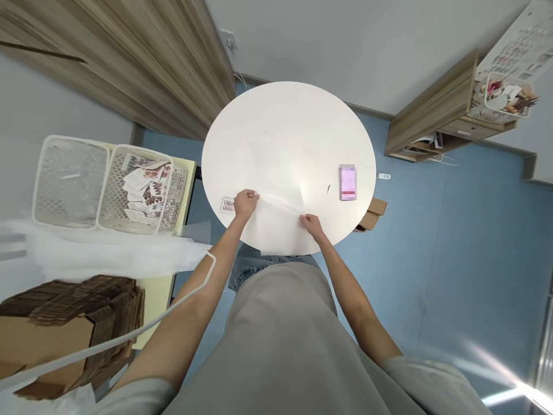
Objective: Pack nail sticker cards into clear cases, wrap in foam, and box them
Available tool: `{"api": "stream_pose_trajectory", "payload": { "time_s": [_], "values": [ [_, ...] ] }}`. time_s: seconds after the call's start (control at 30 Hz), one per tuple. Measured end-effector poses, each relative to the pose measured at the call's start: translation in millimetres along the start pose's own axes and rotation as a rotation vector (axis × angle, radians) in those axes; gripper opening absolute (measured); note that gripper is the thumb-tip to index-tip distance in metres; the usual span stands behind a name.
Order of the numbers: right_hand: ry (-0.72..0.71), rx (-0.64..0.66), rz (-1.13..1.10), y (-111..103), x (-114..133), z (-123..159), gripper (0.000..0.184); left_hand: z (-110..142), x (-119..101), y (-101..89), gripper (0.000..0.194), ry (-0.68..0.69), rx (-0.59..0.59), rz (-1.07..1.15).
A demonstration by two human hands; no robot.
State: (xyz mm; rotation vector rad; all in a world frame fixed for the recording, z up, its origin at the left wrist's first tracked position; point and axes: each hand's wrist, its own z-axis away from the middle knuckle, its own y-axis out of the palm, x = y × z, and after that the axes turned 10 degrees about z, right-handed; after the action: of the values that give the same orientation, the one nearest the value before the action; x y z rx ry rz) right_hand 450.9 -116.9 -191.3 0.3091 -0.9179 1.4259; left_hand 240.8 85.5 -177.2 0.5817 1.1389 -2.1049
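A thin, translucent white sheet (279, 233) is stretched across the near edge of the round white table (289, 109). My left hand (246, 203) pinches its upper left corner, and my right hand (311, 223) pinches the right side, slightly lower. The sheet's near end reaches the table edge in front of my body. Just left of my left hand lies a small flat clear pack (227, 205) with rows of reddish pieces, partly covered by that hand. A pink rectangular item (348, 183), its surface blurred, lies on the table's right side.
At left, white baskets (103, 190) hold clear bags and printed cards, near a roll of white wrap (116, 256) and stacked cardboard (82, 323). A white curved rod (151, 323) crosses by my left arm. Cardboard boxes (370, 216) sit below the table's right edge.
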Motion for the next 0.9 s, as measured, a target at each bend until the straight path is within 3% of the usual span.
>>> {"api": "stream_pose_trajectory", "payload": {
  "time_s": [0.07,0.17,0.23,0.33,0.4,0.47,0.7,0.77,0.9],
  "values": [
    [0.008,-0.019,0.043,-2.1,1.0,-5.8,0.044,-6.1,9.8,-13.1,0.022,0.056,-0.063,-0.099],
    [0.006,-0.056,0.151,-5.2,5.8,-15.5,0.047,-10.8,33.2,-40.3,0.034,0.229,-0.053,-0.268],
    [0.002,-0.078,0.233,-6.8,10.9,-22.9,0.048,-10.2,53.5,-58.8,0.044,0.306,0.017,-0.378],
    [0.000,-0.102,0.318,-7.9,20.5,-36.4,0.048,-5.1,83.6,-79.1,0.070,0.328,0.222,-0.498],
    [0.001,-0.114,0.347,-7.3,26.7,-46.9,0.048,-1.0,98.8,-85.8,0.082,0.339,0.305,-0.540],
    [0.008,-0.131,0.370,-6.1,31.4,-57.2,0.046,2.3,108.1,-87.6,0.082,0.345,0.317,-0.568],
    [0.020,-0.190,0.355,-5.2,26.1,-67.7,0.028,20.5,102.8,-67.8,0.077,0.408,0.222,-0.515],
    [0.027,-0.211,0.378,-7.2,19.6,-61.0,0.025,32.3,92.6,-51.4,0.076,0.456,0.206,-0.446],
    [0.058,-0.236,0.418,-11.8,4.5,-38.5,0.029,57.4,65.1,-2.9,0.071,0.573,0.293,-0.375]
  ]
}}
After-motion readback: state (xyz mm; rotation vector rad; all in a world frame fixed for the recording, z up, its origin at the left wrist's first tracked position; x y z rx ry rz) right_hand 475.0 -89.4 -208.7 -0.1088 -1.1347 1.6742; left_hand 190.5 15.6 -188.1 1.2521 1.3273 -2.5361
